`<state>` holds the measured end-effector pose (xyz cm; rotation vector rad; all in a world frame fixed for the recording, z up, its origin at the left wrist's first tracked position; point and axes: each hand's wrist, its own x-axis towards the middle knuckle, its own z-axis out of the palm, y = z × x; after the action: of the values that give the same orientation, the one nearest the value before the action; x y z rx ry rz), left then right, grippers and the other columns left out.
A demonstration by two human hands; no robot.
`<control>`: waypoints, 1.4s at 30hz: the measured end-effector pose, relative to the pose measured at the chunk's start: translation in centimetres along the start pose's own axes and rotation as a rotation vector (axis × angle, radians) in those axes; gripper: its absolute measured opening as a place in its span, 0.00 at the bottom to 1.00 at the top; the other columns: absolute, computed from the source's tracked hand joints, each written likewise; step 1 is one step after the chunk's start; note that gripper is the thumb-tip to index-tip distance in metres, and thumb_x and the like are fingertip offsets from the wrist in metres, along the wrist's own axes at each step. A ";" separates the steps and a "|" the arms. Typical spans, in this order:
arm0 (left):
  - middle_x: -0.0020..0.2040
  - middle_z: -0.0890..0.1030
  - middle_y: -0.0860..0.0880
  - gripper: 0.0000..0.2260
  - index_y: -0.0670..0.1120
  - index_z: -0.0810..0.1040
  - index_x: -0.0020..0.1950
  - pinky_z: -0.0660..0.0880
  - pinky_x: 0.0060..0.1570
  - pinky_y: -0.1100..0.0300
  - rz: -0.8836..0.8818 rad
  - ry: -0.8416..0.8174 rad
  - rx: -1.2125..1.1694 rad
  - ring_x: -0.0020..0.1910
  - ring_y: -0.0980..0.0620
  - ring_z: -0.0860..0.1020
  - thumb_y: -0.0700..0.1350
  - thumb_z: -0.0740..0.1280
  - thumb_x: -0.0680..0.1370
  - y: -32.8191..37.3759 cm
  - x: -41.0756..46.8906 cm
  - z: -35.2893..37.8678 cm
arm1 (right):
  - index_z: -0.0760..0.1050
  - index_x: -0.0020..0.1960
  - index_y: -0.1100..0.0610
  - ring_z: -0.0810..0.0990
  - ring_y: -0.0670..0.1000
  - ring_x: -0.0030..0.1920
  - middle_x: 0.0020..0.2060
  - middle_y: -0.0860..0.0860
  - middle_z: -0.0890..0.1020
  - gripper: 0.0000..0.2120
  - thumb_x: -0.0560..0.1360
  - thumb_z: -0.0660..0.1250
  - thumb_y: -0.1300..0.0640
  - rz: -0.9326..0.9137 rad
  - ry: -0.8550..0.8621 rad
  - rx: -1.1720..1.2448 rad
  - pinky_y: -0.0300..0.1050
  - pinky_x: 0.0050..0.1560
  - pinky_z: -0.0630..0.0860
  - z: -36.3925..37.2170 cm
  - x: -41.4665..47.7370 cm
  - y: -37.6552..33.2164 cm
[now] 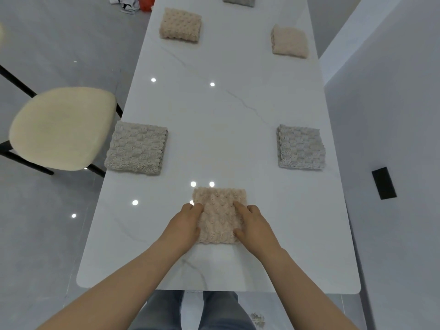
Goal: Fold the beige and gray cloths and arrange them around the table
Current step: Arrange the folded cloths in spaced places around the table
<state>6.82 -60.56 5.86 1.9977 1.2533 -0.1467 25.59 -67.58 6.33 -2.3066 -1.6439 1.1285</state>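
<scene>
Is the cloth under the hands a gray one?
No, the left hand and the right hand both rest on a beige cloth at the near end of the table.

Glossy gray floor (47, 55), cream-seated chair (62, 129), white wall (392, 103) at right.

Near beige cloth (219, 217): folded square, nubby pile, flat at the near end of the counter (221, 103), centred.
Left gray cloth (137, 148): folded square at the left edge.
Right gray cloth (301, 147): folded, opposite it at the right edge.
Far left beige cloth (180, 25) and far right beige cloth (290, 41): both folded, lying further along.
Far gray cloth (238, 0): at the far end, cut off by the frame.
</scene>
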 end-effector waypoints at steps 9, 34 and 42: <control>0.54 0.70 0.46 0.19 0.45 0.68 0.65 0.71 0.44 0.58 0.033 -0.013 0.005 0.45 0.47 0.75 0.37 0.61 0.74 1.7 0.1 1.8 | 0.55 0.77 0.48 0.71 0.47 0.47 0.61 0.52 0.67 0.33 0.75 0.64 0.59 0.026 0.036 0.044 0.34 0.47 0.68 -0.7 -1.7 2.2; 0.50 0.66 0.51 0.16 0.43 0.71 0.61 0.64 0.36 0.71 0.018 0.001 0.014 0.44 0.50 0.73 0.36 0.61 0.74 1.6 -0.8 3.6 | 0.52 0.77 0.48 0.71 0.47 0.50 0.63 0.51 0.66 0.34 0.76 0.63 0.58 0.009 0.013 0.067 0.36 0.51 0.71 0.3 -2.9 3.1; 0.55 0.70 0.46 0.17 0.43 0.70 0.63 0.71 0.43 0.62 0.019 -0.013 0.025 0.47 0.49 0.75 0.36 0.61 0.74 1.9 -1.4 3.6 | 0.53 0.77 0.49 0.73 0.48 0.51 0.64 0.52 0.66 0.33 0.76 0.63 0.58 0.011 0.012 0.060 0.35 0.50 0.70 0.5 -3.4 3.2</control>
<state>8.69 -64.38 5.00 2.0267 1.2295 -0.1662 27.29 -72.00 6.22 -2.2839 -1.5726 1.1471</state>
